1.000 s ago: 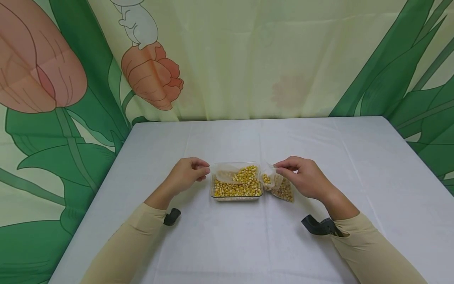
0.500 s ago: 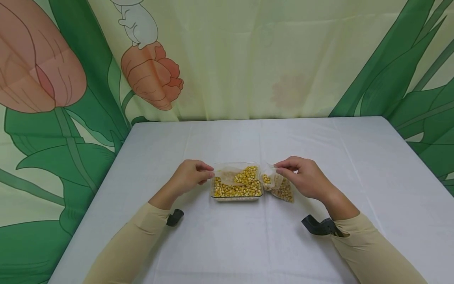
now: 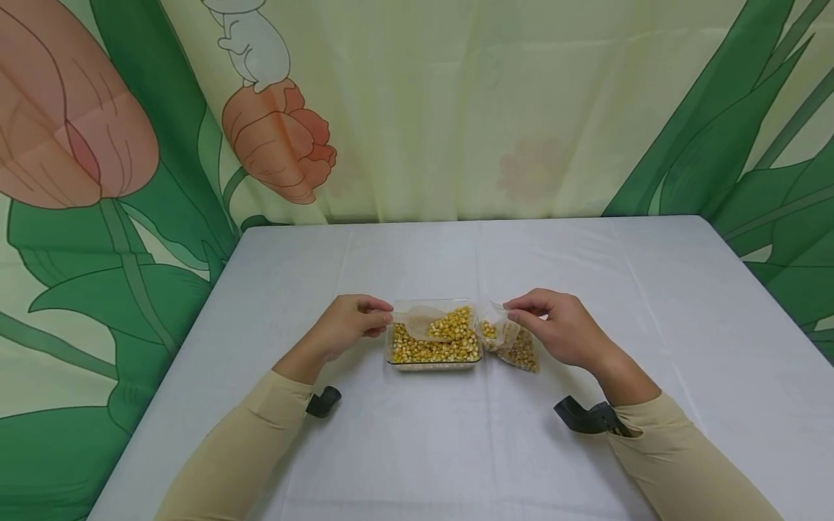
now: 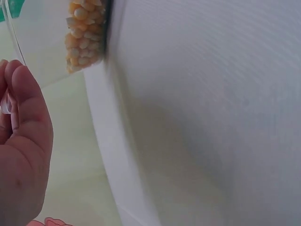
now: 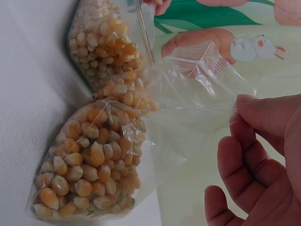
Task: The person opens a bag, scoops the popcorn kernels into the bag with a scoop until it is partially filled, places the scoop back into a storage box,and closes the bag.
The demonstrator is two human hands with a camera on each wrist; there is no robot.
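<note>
A clear rectangular container [image 3: 435, 366] of yellow corn kernels [image 3: 449, 351] stands mid-table. Among the kernels lies a translucent scoop-like piece [image 3: 417, 320], its left end at my left hand [image 3: 348, 325]. In the left wrist view, the left thumb and fingers [image 4: 28, 108] pinch a small clear end. My right hand [image 3: 563, 325] pinches the upper edge of a clear zip bag [image 5: 183, 103] between thumb and forefinger, the other fingers loosely curled. Many kernels [image 5: 84, 174] fill the bag's lower part. The bag leans against the container's right side, its mouth held up.
A white cloth covers the table [image 3: 430, 449]. Behind its far edge hangs a printed curtain [image 3: 469, 108] with tulips and leaves. Dark wrist mounts [image 3: 586, 416] stick out from both sleeves, low over the cloth.
My left hand has moved right to the container's left side and now pinches the end of the scoop-like piece. The right hand and the bag have hardly moved.
</note>
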